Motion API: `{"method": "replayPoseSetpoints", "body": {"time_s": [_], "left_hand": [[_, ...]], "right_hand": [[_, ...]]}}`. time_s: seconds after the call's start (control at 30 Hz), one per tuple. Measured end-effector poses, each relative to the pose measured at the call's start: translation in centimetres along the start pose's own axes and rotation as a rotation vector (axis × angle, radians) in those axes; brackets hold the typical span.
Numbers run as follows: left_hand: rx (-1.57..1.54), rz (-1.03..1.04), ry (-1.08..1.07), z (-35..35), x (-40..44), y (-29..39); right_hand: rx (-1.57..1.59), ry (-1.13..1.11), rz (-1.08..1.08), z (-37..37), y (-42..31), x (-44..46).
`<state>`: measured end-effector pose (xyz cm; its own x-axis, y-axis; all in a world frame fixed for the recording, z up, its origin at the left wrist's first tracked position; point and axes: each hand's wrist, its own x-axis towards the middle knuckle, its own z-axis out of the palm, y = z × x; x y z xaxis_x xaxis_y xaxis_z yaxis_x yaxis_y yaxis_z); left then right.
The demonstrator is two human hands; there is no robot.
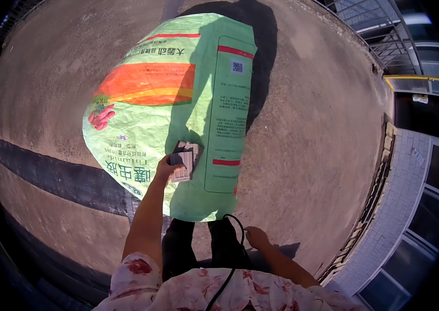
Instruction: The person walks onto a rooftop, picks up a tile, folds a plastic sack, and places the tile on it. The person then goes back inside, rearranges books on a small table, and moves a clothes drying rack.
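My left hand is closed around the left edge of a grey ridged block with a rough, pale upper end; its material is unclear. The block is over a large green printed sack, and I cannot tell whether it touches it. Creased and flat, the sack has an orange band, red stripes, a picture of red peppers and printed characters. To the right of my legs, my right hand hangs low with its fingers curled in, and no object shows in it. A black cable loops just left of that hand.
Brown, hard ground surrounds the sack. A dark strip crosses it at the left. Along the right side run a grating-like edge, a pale brick wall with windows and metal railings. My shadow falls across the sack.
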<state>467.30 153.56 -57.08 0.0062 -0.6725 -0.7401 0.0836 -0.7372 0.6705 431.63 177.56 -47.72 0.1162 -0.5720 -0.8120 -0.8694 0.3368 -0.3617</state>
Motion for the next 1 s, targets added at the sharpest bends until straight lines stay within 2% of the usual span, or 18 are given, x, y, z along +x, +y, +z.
{"method": "replayPoseSetpoints", "body": {"time_s": [0.03, 0.07, 0.1, 0.13, 0.17, 0.2, 0.27, 0.33, 0.4, 0.47, 0.53, 0.6, 0.63, 0.7, 0.77, 0.8, 0.87, 1.0], "left_hand": [[0.085, 0.044, 0.024, -0.4, 0.7, -1.0], [0.169, 0.09, 0.047, -0.8, 1.3, -1.9], [0.368, 0.147, 0.162, -0.9, 1.6, -2.2], [0.377, 0.152, 0.155, -0.9, 1.9, -2.4], [0.521, 0.168, 0.263, -1.0, 2.2, -2.6], [0.663, 0.184, 0.373, -0.5, 1.6, -1.6], [0.738, 0.162, 0.399, 1.2, 0.4, -0.2], [0.911, 0.216, 0.514, 2.1, -0.6, 0.4], [0.989, 0.174, 0.509, 2.0, -1.7, 0.9], [0.862, 0.195, 0.401, 0.9, -2.0, 0.2], [0.965, 0.228, 0.435, 0.1, -4.3, 1.8], [0.83, 0.214, 0.196, -1.4, -7.6, 3.4], [0.816, 0.367, 0.187, -1.9, -9.6, 3.7], [0.805, 0.316, 0.094, -3.1, -14.7, 5.5], [0.792, 0.235, -0.003, -5.1, -19.4, 6.0], [0.841, 0.161, -0.035, -6.4, -21.5, 6.0], [0.865, 0.141, -0.07, -11.1, -23.8, 3.2], [0.971, 0.108, 0.048, -21.4, -28.7, -2.5]], "right_hand": [[0.028, 0.071, -0.041, 0.3, 0.5, -0.3], [0.041, 0.075, -0.036, 0.6, 1.0, -0.5], [0.039, 0.051, -0.009, 0.6, 1.1, -0.9], [0.035, 0.029, 0.016, 0.6, 1.1, -1.1], [0.043, 0.037, 0.019, 0.5, 1.0, -1.3], [0.055, 0.051, 0.01, 0.4, 1.0, -1.5], [0.071, 0.064, 0.005, 0.5, 1.0, -2.0], [0.138, 0.105, -0.005, 0.6, 0.7, -2.1], [0.152, 0.113, -0.003, 0.5, 0.8, -2.4], [0.167, 0.126, -0.004, 0.1, 1.1, -3.1], [0.155, 0.204, -0.042, -0.3, 1.7, -4.4], [0.147, 0.218, -0.036, -0.7, 2.0, -6.4], [0.102, 0.233, -0.073, -0.9, 2.2, -7.5], [0.057, 0.237, -0.116, -1.2, 2.8, -9.8], [0.195, 0.344, 0.046, 0.0, 3.2, -12.9], [0.203, 0.349, 0.041, 1.1, 3.7, -14.0], [0.344, 0.322, 0.209, 4.6, 5.5, -18.2], [0.475, 0.212, 0.269, 8.6, 4.6, -27.7]]}}
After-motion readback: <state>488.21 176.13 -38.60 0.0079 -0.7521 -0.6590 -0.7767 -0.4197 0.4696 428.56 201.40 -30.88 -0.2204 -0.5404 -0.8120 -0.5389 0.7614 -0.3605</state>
